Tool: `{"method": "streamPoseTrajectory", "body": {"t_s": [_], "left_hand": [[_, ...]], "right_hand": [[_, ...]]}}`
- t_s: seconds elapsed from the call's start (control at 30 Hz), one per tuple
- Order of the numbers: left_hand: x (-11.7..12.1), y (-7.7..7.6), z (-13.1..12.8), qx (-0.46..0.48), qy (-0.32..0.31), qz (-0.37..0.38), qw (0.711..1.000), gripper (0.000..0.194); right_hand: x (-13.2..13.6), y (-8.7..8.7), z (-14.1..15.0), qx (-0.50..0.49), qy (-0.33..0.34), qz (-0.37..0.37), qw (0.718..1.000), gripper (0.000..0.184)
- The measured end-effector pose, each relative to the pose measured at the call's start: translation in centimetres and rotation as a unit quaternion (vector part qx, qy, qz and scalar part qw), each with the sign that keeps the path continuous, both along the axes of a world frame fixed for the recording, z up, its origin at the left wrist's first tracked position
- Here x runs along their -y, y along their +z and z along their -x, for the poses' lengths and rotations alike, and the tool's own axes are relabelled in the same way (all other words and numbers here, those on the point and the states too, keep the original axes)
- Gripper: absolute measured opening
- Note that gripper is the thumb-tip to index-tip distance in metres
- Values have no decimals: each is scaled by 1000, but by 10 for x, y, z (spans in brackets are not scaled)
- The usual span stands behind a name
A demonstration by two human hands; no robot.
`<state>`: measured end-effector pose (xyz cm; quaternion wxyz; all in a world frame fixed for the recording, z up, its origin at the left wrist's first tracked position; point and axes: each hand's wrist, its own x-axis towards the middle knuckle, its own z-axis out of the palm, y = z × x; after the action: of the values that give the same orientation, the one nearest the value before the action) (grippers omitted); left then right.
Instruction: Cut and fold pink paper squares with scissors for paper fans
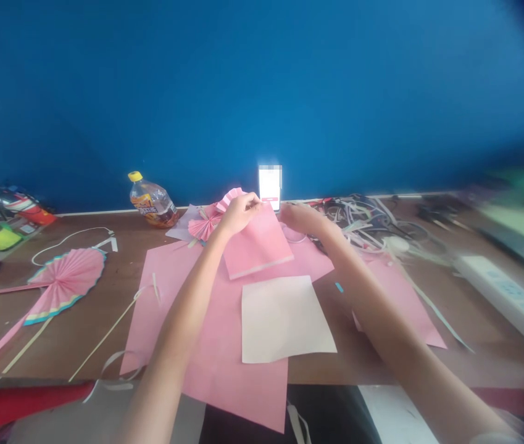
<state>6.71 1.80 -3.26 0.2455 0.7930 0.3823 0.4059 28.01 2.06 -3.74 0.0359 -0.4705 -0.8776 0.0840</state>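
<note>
My left hand (239,213) pinches the top edge of a pink sheet of paper (259,243), which has a pale strip along its lower edge. To the right of it, my right hand (301,219) is apart from that sheet and close to a heap of paper strips; its fingers are smeared, so I cannot make out their grip. Beneath lies a larger pink sheet (224,345), reaching over the table's front edge. On top of that rests a cream square of paper (284,320). A small pleated pink fan (203,227) sits just left of my left hand.
A lit phone (270,185) leans upright by the blue wall. Further left are a drink bottle (153,200) and a pleated pink fan (70,280). Tangled strips (358,216), another pink sheet (395,290) and a white power strip (507,296) occupy the right side.
</note>
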Motion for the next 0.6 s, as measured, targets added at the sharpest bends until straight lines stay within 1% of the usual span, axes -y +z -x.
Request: {"method": "streamPoseTrajectory", "body": {"t_s": [0.07,0.13,0.2,0.23,0.33,0.47,0.6], "left_hand": [[0,-1,-1,3,7,7,1000,27],[0,-2,-2,4,9,18,1000,29],[0,-1,-3,9,1,26,1000,29],[0,0,-3,10,-3,26,1000,29],[1,4,-1,-3,-20,16,1000,33],[1,7,7,-47,-35,45,997,36],[1,6,12,-70,-29,68,995,37]], "right_hand": [[7,13,1,-83,13,13,996,40],[14,23,4,-260,30,72,962,40],[20,29,8,-359,29,91,928,33],[22,30,10,-386,23,96,917,29],[22,30,10,-416,-13,101,904,21],[16,31,-1,-442,-81,55,892,15],[16,36,-10,-474,-102,43,873,14]]}}
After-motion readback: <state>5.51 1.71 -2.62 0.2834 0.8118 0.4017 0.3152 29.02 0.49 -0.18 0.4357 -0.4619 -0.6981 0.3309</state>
